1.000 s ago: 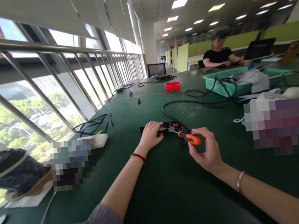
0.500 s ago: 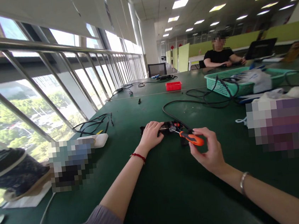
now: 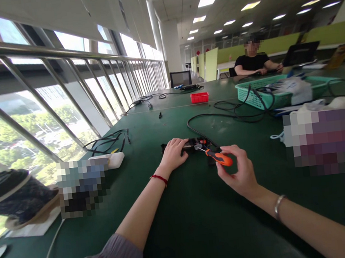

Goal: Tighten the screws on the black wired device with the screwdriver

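Note:
My left hand point(image 3: 174, 153) lies curled over a small black device point(image 3: 192, 145) on the dark green table point(image 3: 182, 218), holding it down. My right hand point(image 3: 237, 171) pinches an orange-handled screwdriver point(image 3: 220, 158) whose metal tip points into the device's exposed part with red bits. A black cable point(image 3: 197, 132) runs from the device toward the back of the table.
A teal basket point(image 3: 261, 95) with cables and white bags stands at the back right, a red tray point(image 3: 199, 97) farther back. Black cables point(image 3: 109, 140) and a white block point(image 3: 114, 159) lie left. A dark shoe-like object point(image 3: 13, 199) sits far left. A person sits at a laptop far off.
Almost nothing differs; the view has shifted slightly upward and my right hand with the screwdriver has stayed at the device.

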`<state>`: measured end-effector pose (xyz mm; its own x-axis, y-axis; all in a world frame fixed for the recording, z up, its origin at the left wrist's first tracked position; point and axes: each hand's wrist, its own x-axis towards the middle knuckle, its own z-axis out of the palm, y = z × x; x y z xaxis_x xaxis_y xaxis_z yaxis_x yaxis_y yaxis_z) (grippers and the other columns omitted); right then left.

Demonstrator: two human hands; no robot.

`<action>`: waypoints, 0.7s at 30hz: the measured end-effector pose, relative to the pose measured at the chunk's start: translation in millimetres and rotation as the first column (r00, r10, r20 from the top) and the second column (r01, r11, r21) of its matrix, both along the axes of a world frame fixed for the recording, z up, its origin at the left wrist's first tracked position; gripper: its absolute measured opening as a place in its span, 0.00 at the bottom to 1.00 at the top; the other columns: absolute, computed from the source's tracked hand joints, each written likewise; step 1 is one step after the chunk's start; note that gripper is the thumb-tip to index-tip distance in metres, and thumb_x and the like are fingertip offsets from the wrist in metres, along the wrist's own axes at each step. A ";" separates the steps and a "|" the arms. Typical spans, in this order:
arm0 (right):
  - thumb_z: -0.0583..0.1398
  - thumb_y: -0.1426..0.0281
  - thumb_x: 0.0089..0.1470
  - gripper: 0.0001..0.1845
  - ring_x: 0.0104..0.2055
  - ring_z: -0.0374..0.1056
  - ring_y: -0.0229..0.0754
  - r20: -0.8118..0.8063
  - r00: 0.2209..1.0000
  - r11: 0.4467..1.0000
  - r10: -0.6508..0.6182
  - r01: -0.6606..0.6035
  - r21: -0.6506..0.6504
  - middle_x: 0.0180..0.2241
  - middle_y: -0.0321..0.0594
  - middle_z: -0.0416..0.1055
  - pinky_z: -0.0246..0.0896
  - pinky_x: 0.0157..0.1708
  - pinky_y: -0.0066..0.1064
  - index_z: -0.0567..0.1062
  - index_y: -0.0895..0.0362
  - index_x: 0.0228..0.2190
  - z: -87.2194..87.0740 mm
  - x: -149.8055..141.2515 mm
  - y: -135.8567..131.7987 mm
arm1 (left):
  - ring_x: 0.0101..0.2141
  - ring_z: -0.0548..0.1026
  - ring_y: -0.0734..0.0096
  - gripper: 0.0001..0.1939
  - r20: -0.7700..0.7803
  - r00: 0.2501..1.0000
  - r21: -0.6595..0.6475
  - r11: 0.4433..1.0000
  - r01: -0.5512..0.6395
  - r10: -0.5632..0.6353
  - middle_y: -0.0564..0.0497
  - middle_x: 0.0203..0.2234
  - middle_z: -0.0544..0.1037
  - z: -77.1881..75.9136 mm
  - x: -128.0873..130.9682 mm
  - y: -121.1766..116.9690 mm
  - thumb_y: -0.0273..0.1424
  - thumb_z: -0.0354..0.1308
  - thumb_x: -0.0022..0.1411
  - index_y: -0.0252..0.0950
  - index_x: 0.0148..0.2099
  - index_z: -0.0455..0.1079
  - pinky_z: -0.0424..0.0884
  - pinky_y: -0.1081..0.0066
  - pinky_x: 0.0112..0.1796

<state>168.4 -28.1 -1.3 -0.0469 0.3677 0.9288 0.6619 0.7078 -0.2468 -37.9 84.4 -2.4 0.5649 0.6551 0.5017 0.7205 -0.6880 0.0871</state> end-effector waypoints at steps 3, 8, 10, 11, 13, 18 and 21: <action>0.59 0.76 0.49 0.24 0.37 0.70 0.44 0.000 0.999 0.999 0.034 -0.034 0.019 0.35 0.42 0.68 0.71 0.34 0.36 0.62 0.55 0.49 -0.7 -0.6 0.8 | 0.48 0.68 0.60 0.25 -0.003 1.000 -0.003 1.000 -0.007 0.007 0.46 0.44 0.74 0.0 -0.1 0.2 0.24 0.52 0.54 0.36 0.55 0.65 0.64 0.60 0.52; 0.61 0.71 0.50 0.15 0.30 0.70 0.40 0.064 0.998 1.000 -0.005 0.006 -0.020 0.32 0.38 0.71 0.70 0.30 0.33 0.67 0.54 0.42 -0.8 -0.5 -0.2 | 0.48 0.68 0.60 0.24 -0.013 1.000 0.007 1.000 -0.014 0.014 0.47 0.44 0.74 0.4 -0.1 0.3 0.25 0.52 0.54 0.36 0.55 0.65 0.64 0.60 0.52; 0.60 0.71 0.51 0.11 0.28 0.71 0.39 0.081 0.997 0.999 -0.010 0.015 -0.050 0.31 0.37 0.72 0.70 0.30 0.33 0.67 0.54 0.39 -0.6 0.1 -0.6 | 0.48 0.68 0.60 0.24 -0.016 1.000 0.007 1.000 -0.014 0.014 0.47 0.44 0.74 0.3 -0.3 0.5 0.25 0.53 0.54 0.36 0.55 0.65 0.64 0.60 0.52; 0.60 0.71 0.51 0.11 0.28 0.71 0.39 0.079 0.997 0.998 -0.014 0.018 -0.057 0.31 0.37 0.73 0.70 0.30 0.33 0.67 0.54 0.39 -0.7 0.4 -0.7 | 0.48 0.68 0.60 0.24 -0.016 1.000 0.006 1.000 -0.014 0.014 0.47 0.44 0.73 0.1 -0.4 0.7 0.26 0.53 0.54 0.37 0.55 0.65 0.64 0.60 0.52; 0.60 0.71 0.51 0.15 0.29 0.71 0.40 0.058 0.998 0.999 -0.013 0.016 -0.048 0.32 0.38 0.72 0.70 0.29 0.33 0.67 0.54 0.42 -1.2 0.7 -0.5 | 0.48 0.68 0.60 0.24 -0.014 1.000 0.004 1.000 -0.016 0.016 0.46 0.45 0.73 -0.2 -0.6 1.0 0.26 0.53 0.55 0.37 0.55 0.65 0.64 0.60 0.52; 0.60 0.74 0.50 0.22 0.35 0.71 0.43 0.023 0.998 0.998 0.052 -0.051 -0.020 0.35 0.40 0.70 0.70 0.33 0.37 0.63 0.54 0.48 -2.7 -0.4 0.3 | 0.48 0.68 0.60 0.23 -0.006 1.000 -0.009 1.000 -0.013 0.013 0.47 0.45 0.73 -0.4 -0.9 1.0 0.25 0.53 0.55 0.37 0.55 0.65 0.65 0.60 0.51; 0.61 0.72 0.49 0.21 0.33 0.72 0.42 0.063 0.997 0.999 0.044 -0.044 0.000 0.34 0.40 0.72 0.71 0.32 0.35 0.65 0.54 0.46 -2.1 -1.2 -0.2 | 0.48 0.68 0.61 0.22 0.001 1.000 -0.010 1.000 -0.007 0.007 0.47 0.45 0.73 -0.2 -1.4 0.9 0.25 0.54 0.56 0.37 0.54 0.65 0.65 0.61 0.51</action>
<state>167.2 -28.3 -3.4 -0.1212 0.3624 0.9241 0.6446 0.7367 -0.2044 -39.3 85.2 -2.6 0.5598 0.6642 0.4954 0.7253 -0.6819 0.0946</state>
